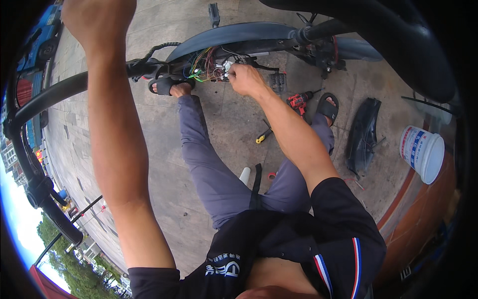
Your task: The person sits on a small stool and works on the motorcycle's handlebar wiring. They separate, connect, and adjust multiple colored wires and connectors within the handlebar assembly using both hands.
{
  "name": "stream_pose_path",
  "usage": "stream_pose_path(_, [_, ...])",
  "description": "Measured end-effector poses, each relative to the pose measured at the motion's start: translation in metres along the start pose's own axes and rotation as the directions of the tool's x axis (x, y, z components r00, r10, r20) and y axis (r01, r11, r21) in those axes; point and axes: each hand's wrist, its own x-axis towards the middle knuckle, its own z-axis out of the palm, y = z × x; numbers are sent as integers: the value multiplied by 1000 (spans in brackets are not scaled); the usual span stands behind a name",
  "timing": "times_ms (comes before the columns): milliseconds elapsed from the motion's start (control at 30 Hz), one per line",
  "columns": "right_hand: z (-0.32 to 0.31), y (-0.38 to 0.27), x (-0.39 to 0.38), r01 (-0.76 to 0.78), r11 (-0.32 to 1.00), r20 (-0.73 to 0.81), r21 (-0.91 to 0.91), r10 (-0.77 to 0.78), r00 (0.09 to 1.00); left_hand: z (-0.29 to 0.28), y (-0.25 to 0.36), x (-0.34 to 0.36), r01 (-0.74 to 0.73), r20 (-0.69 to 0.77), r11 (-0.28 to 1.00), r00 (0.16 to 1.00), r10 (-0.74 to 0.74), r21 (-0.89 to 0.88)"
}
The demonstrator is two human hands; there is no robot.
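My right hand [244, 79] is closed in a pinch at a white wire connector [227, 66], among a tangle of coloured wires [201, 67] spilling from the frame of a dark two-wheeled bike [239, 33]. Green wire ends hang on the left of this bundle. Up at the top left, my left hand [99, 17] is raised above the black handlebar [55, 97]; it looks curled like a fist, but the picture's edge cuts off the fingers and whatever they grip. The bike lies across the view beyond my feet.
Between my legs and the bike lie a red-and-black cordless drill [298, 101] and a yellow-handled tool [262, 136]. A black plastic cover [363, 134] and white bucket [422, 153] stand at the right. A roll of red tape [271, 176] is near my thigh; a dark saddle [413, 45] overhangs the upper right.
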Motion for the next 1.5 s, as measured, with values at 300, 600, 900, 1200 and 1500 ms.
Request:
stream_pose_path(300, [-8,1,3,-59,978,20,202,56,998,54,-61,-318,916,471,-119,83,-878,-382])
stream_pose_path(600, [2,6,11,-194,910,350,365,59,935,83,-60,-348,880,492,-117,143,-859,-459])
stream_pose_path(900, [7,6,13,-210,882,258,422,105,960,104,-60,-335,883,495,-82,179,-850,-462])
stream_pose_path(1200, [10,9,14,-61,943,154,326,11,988,114,-55,-333,866,472,-159,98,-876,-474])
stream_pose_path(1500, [12,-5,10,-59,984,78,167,47,996,110,-53,-339,851,487,-202,71,-871,-484])
